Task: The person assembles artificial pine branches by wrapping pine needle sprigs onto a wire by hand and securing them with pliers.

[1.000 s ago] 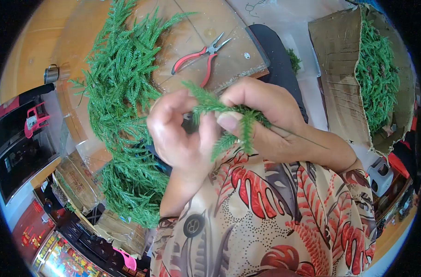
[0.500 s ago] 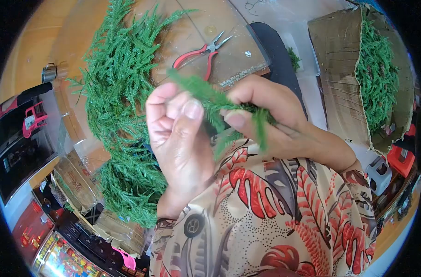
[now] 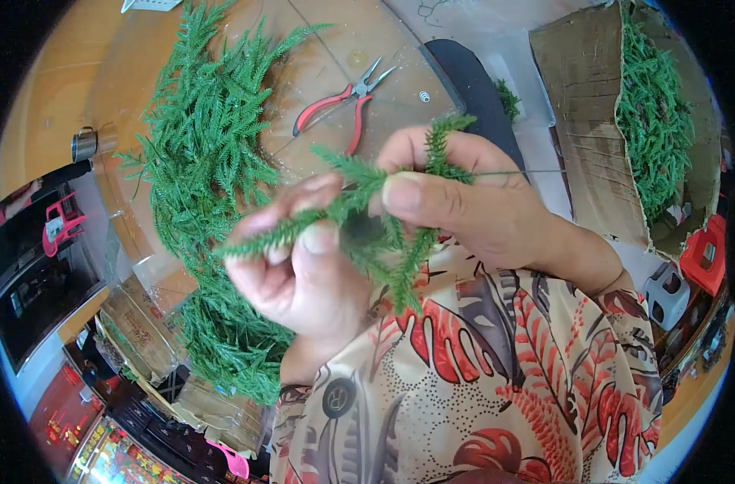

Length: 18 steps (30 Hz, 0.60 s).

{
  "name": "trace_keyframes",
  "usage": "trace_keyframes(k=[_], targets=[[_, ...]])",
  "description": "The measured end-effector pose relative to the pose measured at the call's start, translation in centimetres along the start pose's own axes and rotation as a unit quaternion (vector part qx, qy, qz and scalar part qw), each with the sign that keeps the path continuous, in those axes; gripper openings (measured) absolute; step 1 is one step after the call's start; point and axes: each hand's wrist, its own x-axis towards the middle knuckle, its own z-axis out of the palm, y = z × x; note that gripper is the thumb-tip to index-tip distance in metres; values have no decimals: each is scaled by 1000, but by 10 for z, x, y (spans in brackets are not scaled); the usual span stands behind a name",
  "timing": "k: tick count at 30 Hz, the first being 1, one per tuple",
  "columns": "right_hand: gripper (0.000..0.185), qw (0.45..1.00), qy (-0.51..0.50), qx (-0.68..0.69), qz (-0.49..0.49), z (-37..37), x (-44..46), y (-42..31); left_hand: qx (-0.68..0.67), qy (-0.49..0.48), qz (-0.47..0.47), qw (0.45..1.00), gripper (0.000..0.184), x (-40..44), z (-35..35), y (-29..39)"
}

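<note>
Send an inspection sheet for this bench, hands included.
Surface: glossy tabletop, pale specks scattered on it.
Job's things: green sprig in the hands; long heap of foliage; red-handled pliers lying with jaws apart.
Clutter: metal mug at far left.
Hands: left hand pinches one branch; right hand grips the sprig's base.
Cables: nothing seen for certain; thin dark strand at top, material unclear.
Surroundings: cardboard box of greenery at right.

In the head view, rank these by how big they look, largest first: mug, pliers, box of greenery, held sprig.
1. Box of greenery
2. Held sprig, perhaps enlarged by being nearer the camera
3. Pliers
4. Mug
</note>
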Motion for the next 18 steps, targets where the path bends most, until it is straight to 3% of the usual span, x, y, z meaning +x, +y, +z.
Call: trace_keyframes(k=[2,4,6,9,12,15,18], targets=[[31,1000,0,-7,-4,0,0,1,-4,-6,36,999,23,-2,-1,-3],[30,1000,-2,-11,14,0,-2,1,76,-56,170,981,25,2,-7,-8],[30,1000,-15,5,7,1,-1,2,172,-113,330,921,31,13,-17,-7],[30,1000,-16,10,-3,0,-2,1,266,-183,422,847,39,22,-28,0],[29,1000,-18,-5,-22,-2,-3,2,193,-170,353,900,39,18,-25,-2],[23,999,-8,-14,-43,0,-5,-1,6,-77,204,976,35,-1,-4,-9],[18,997,-25,17,-78,3,-5,-3,-112,-11,75,991,29,-7,5,-1]])
